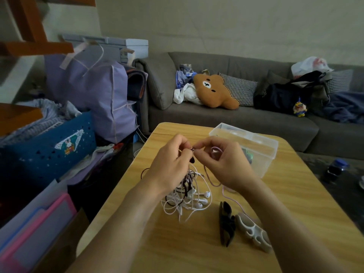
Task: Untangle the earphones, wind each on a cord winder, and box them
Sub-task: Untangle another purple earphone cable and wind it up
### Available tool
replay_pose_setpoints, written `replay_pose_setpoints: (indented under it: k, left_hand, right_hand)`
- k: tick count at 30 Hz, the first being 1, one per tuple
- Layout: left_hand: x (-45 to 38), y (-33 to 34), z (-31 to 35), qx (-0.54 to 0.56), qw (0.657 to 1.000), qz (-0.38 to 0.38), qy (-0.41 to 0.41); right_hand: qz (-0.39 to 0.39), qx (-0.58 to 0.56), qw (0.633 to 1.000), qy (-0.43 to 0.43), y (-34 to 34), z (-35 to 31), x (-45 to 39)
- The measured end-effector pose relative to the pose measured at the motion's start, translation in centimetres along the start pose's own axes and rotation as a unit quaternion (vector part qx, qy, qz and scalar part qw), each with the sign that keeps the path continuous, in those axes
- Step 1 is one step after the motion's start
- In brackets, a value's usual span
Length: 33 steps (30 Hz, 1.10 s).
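A tangle of white, dark and pink earphone cords (187,196) hangs from my fingers down onto the wooden table (197,253). My left hand (171,160) pinches the top of the tangle. Facing it, my right hand (220,164) pinches a cord end, with a pink loop (215,149) curled at its fingers. White earbuds (204,198) lie at the bottom of the pile. A black cord winder (226,223) and a pale grey cord winder (252,231) lie side by side to the right. A clear plastic box (262,148) stands behind my right hand.
A grey sofa (216,119) with a bear cushion (214,91), pillows and bags lies beyond the table. A blue basket (49,152) and purple bag (94,91) crowd the left side. Folders (35,229) lean at the near left.
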<state>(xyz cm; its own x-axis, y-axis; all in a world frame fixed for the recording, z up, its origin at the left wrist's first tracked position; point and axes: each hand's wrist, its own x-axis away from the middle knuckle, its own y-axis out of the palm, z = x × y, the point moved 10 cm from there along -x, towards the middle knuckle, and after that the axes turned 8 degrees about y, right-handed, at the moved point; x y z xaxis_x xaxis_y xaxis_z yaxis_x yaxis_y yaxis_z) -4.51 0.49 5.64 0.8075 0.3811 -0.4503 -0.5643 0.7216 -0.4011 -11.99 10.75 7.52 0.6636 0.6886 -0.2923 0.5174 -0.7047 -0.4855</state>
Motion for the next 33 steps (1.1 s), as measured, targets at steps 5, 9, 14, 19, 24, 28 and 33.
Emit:
replay_pose_setpoints:
  k: [5,9,14,19,24,28,33]
  left_hand:
    - [0.3,0.7,-0.2,0.041,0.998,-0.011,-0.036]
    - [0.4,1.0,0.1,0.07,0.996,-0.018,-0.046]
    - [0.4,1.4,0.6,0.07,0.995,-0.027,-0.059]
    - [0.1,-1.4,-1.5,0.07,0.988,0.074,-0.114]
    - [0.2,-0.6,-1.3,-0.002,0.996,-0.012,-0.093]
    - [0.2,-0.3,-0.8,-0.033,0.997,-0.029,-0.067]
    - [0.4,0.0,-0.5,0.111,0.991,-0.018,-0.071]
  right_hand:
    - [0.026,0.097,0.99,-0.101,-0.4,-2.2,0.5]
    - [0.038,0.096,0.989,-0.108,-0.9,-2.7,0.6]
    - [-0.014,0.018,0.999,-0.048,-1.1,-2.1,0.3]
    - [-0.098,0.088,0.99,0.048,-1.2,-0.1,0.3]
    - [-0.079,0.222,0.971,0.048,-3.4,-0.4,0.2]
    - [0.036,0.138,0.99,0.003,-6.0,-2.2,0.1]
    - [0.083,0.067,0.994,-0.011,-5.7,-2.4,0.1]
